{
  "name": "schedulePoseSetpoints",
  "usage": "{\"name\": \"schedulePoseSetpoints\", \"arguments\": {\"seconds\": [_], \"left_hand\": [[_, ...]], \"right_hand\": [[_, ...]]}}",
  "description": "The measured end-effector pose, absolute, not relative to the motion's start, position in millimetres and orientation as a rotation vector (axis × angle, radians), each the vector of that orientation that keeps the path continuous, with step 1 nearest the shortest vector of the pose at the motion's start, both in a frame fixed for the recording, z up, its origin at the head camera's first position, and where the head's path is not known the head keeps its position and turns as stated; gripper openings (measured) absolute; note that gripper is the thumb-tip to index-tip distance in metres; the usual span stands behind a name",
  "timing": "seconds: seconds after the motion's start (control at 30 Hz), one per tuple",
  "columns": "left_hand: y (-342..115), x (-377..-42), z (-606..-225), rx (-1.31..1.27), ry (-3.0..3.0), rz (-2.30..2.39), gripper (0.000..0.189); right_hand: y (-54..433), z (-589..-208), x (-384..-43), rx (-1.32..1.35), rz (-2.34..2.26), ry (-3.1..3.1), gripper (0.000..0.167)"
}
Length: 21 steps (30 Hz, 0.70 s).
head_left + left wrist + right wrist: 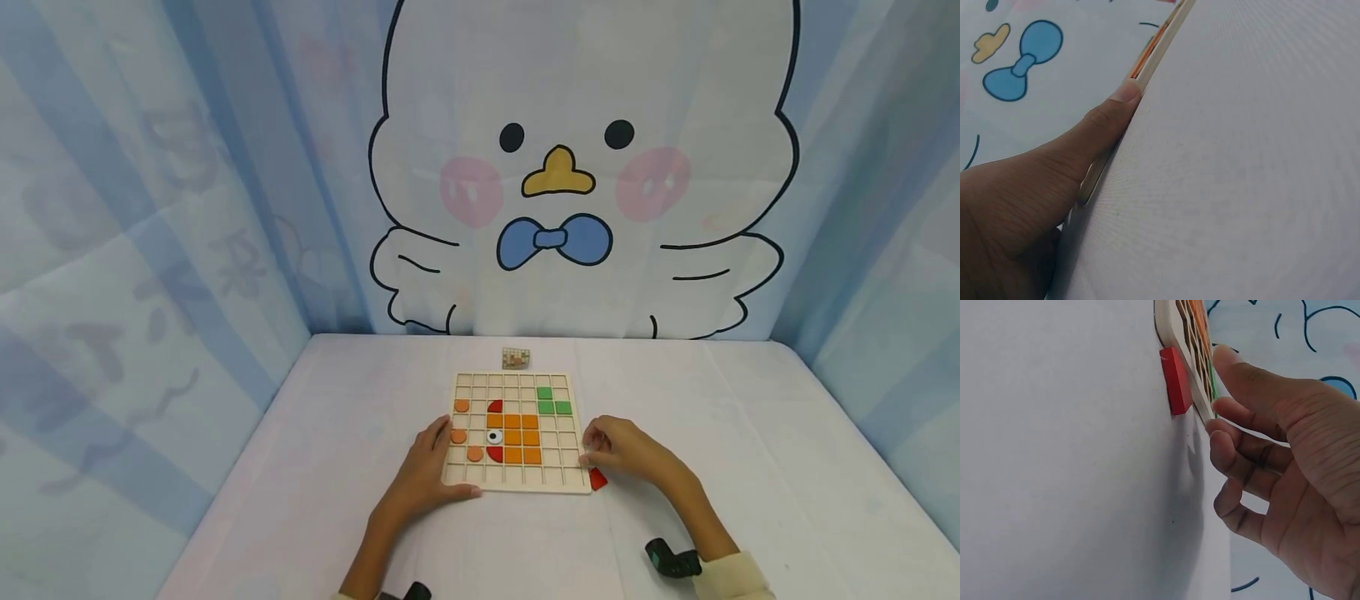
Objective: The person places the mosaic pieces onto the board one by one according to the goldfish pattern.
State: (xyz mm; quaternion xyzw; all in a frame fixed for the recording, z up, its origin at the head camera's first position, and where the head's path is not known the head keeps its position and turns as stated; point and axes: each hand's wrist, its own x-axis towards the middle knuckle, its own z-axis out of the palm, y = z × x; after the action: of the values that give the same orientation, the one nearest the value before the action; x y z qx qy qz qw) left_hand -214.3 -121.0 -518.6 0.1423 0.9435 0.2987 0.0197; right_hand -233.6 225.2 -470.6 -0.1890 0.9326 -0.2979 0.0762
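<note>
A light wooden grid board (517,483) lies on the white table, seen edge-on in both wrist views. It bears several orange squares (513,438), green squares (545,393), orange discs (476,453), two red quarter-rounds (495,455) and an eye piece (494,437). My left hand (429,468) spans the near left corner, its thumb (1107,115) laid straight along the front edge and its fingers at the left side. Beside the right edge hovers my right hand (621,448), fingers loosely bent, nothing visible between them. A red piece (1177,381) lies just below it, next to the board.
A small patterned card or block (516,358) sits behind the board, its kind too small to tell. The table (337,417) meets a curtain (555,292) printed with a cartoon bird at its back edge. Curtains also hang on both sides.
</note>
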Motion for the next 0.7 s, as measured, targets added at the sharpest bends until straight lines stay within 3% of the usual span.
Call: {"name": "schedulePoseSetpoints", "arguments": {"seconds": [0.23, 0.7], "left_hand": [[-120.5, -213.5, -518.4, 0.443, 2.936, 0.911, 0.121], [-120.3, -214.9, -518.6, 0.423, 2.922, 0.931, 0.122]], "right_hand": [[232.3, -472.0, -221.0, -0.624, -0.892, 2.737, 0.037], [239.6, -473.7, -213.4, -0.742, -0.835, 2.758, 0.024]]}}
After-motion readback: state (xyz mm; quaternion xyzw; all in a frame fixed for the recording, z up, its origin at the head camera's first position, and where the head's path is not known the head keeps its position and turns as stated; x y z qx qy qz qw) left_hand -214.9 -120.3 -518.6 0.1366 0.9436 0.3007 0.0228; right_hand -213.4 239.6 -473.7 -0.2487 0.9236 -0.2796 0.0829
